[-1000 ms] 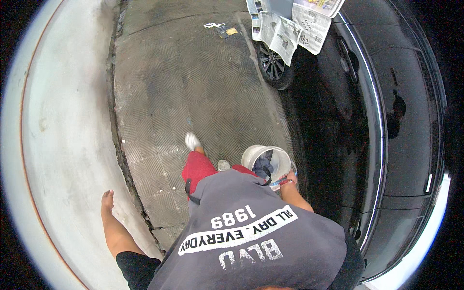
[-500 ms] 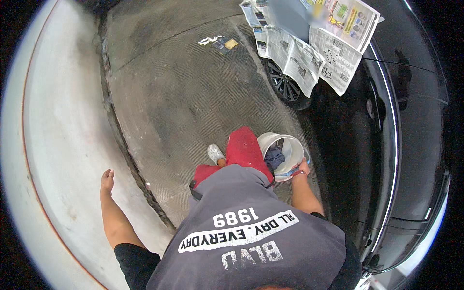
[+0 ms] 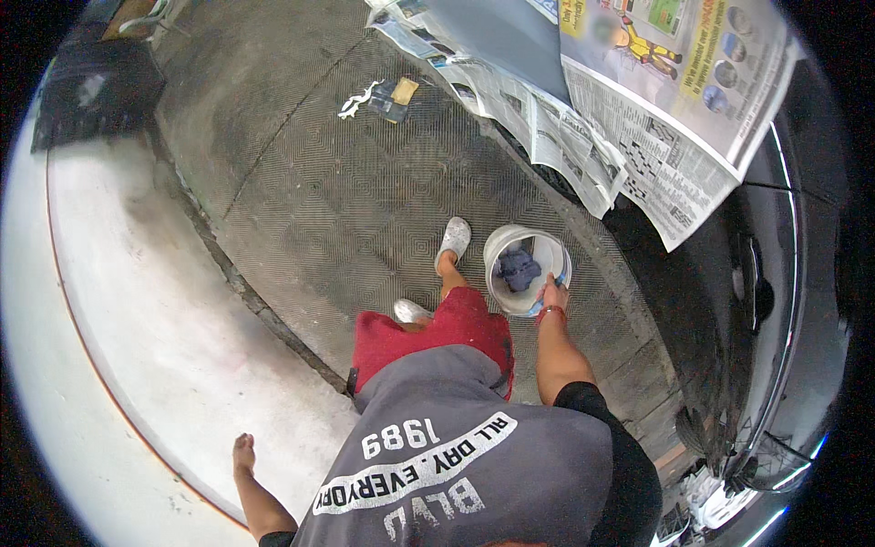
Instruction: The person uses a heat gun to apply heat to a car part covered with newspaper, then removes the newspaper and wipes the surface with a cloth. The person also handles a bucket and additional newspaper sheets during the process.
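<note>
My right hand (image 3: 553, 295) is closed on the near side of a white plastic bucket (image 3: 497, 248), close to its rim. The bucket hangs beside my right leg, tilted so that its inside shows. A crumpled dark blue cloth (image 3: 518, 271) lies in it. Out to my left, my left hand (image 3: 243, 453) hangs low over the pale floor strip and holds nothing. Its fingers are small in the picture but look loosely stretched.
A black car (image 3: 711, 273) stands along the right. Newspaper sheets (image 3: 656, 137) cover its front part beside a grey panel (image 3: 519, 41). Ahead on the ridged dark floor (image 3: 346, 201) lie a white strip (image 3: 359, 98) and a dark packet with a tan piece (image 3: 394, 98). A joint (image 3: 237, 278) borders the pale floor.
I have stepped forward, so the newspapers and car come nearer. The bucket has swung ahead of my right leg, still in my right hand. My left arm has swung back.
</note>
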